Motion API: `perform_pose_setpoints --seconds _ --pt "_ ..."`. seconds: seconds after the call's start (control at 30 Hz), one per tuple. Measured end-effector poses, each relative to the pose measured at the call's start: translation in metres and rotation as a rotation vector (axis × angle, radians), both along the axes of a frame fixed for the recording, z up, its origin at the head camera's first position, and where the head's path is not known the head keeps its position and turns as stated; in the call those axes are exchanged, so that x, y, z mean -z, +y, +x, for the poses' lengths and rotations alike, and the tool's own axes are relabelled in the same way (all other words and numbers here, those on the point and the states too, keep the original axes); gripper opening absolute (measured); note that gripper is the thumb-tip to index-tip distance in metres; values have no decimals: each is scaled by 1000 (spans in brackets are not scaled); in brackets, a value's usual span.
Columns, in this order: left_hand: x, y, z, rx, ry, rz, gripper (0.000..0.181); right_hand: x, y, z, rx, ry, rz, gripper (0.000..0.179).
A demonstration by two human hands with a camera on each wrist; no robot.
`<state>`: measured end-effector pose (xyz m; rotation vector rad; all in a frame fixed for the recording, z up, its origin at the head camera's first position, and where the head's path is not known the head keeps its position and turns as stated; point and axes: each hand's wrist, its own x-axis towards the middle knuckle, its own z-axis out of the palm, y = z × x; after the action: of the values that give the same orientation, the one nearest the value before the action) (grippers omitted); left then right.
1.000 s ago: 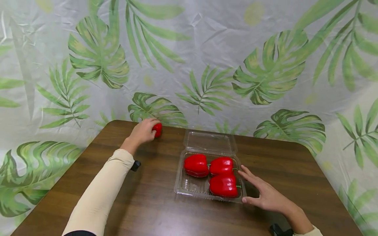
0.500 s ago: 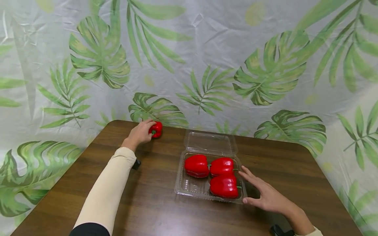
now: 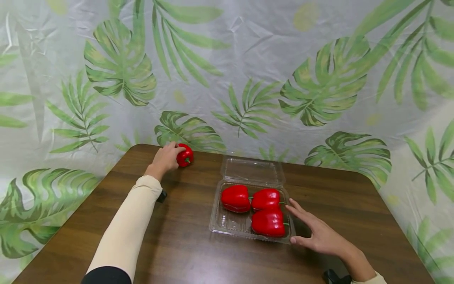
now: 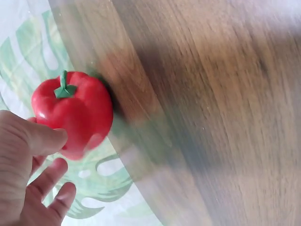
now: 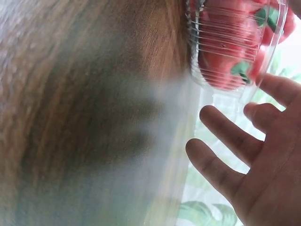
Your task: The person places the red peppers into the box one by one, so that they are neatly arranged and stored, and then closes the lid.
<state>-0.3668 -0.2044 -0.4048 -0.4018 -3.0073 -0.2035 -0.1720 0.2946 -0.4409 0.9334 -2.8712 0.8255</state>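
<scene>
Pepper (image 3: 186, 158), pinched by the left hand (image 3: 165, 158), lies beyond and left of the container (image 3: 231, 224) beside the outspread right hand (image 3: 322, 235).

Head camera: faces forward and down from above the tabletop (image 3: 188, 252); left wrist camera: close range, faces the left hand (image 4: 14, 162) and held red pepper (image 4: 77, 108); right wrist camera: close range, faces the right hand (image 5: 275, 167) and clear container (image 3: 231, 225), both rolled; head view shares pepper with left, container with right.
</scene>
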Motion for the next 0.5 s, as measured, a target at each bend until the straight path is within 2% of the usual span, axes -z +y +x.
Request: perform_pose_setpoints --seconds 0.17,0.3,0.4,0.5 --pt "0 -6 1 -28 48 -15 50 0 0 -1 -6 -24 -18 80" --pt "1 -9 1 -1 55 22 43 0 0 -1 -12 -34 -30 80" --pt "1 -10 0 23 46 26 44 1 1 -1 -12 -32 -29 80" --pt "1 -9 0 13 8 32 53 1 2 -2 -7 -33 -26 80"
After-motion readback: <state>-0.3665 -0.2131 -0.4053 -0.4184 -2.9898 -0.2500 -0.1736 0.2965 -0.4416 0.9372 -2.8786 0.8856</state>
